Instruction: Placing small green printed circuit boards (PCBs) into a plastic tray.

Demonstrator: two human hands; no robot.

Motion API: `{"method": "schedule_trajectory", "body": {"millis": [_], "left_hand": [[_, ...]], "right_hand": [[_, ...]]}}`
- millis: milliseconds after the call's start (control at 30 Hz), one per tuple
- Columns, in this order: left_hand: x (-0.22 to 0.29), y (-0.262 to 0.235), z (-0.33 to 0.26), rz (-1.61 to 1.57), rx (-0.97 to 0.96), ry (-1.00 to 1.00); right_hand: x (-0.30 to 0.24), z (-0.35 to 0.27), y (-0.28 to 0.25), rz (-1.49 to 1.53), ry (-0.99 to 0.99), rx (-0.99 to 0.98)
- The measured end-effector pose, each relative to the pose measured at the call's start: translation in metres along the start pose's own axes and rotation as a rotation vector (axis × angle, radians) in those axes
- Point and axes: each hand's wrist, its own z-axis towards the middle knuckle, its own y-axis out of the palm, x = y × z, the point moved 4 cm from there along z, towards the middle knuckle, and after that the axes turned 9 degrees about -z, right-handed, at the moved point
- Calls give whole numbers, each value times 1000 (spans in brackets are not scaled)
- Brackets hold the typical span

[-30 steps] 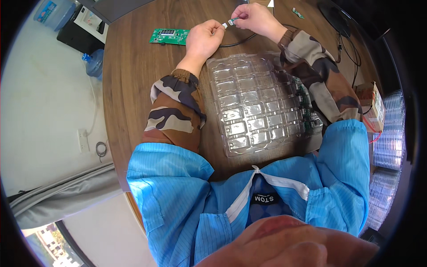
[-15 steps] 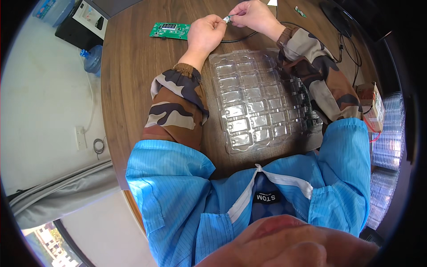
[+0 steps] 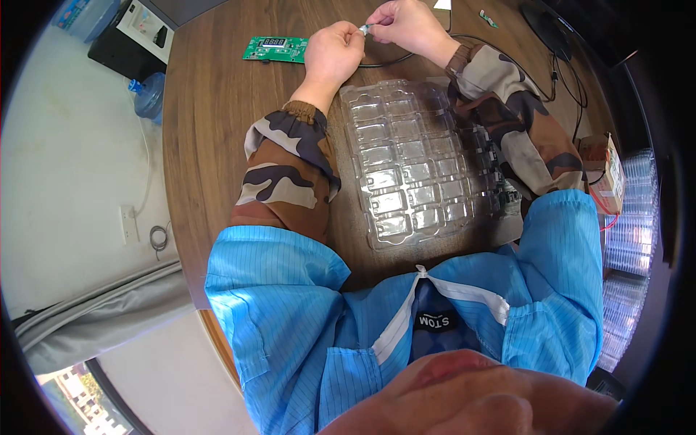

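While white the wall, brown desk under circuit board

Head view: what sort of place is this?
Probably an electronics workplace: on the brown desk lie a green circuit board with a digit display and a clear compartment tray.

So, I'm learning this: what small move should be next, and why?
Perhaps ease the left hand and right hand gently together: both pinch at a small whitish piece between them, and any join there is too small to make out.
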Motion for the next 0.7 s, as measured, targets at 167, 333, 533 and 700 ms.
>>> {"method": "schedule_trajectory", "body": {"millis": [167,333,533,700], "left_hand": [[10,4,-1,53,-64,10],[8,10,0,44,-101,6],[5,4,-2,-41,-81,-27],[7,3,0,-12,-80,-42]], "right_hand": [[-1,-14,-14,-88,-38,-57],[-6,-99,-58,-135,-243,89],[22,-266,-141,-495,181,87],[64,-377,-168,-1102,648,148]]}}
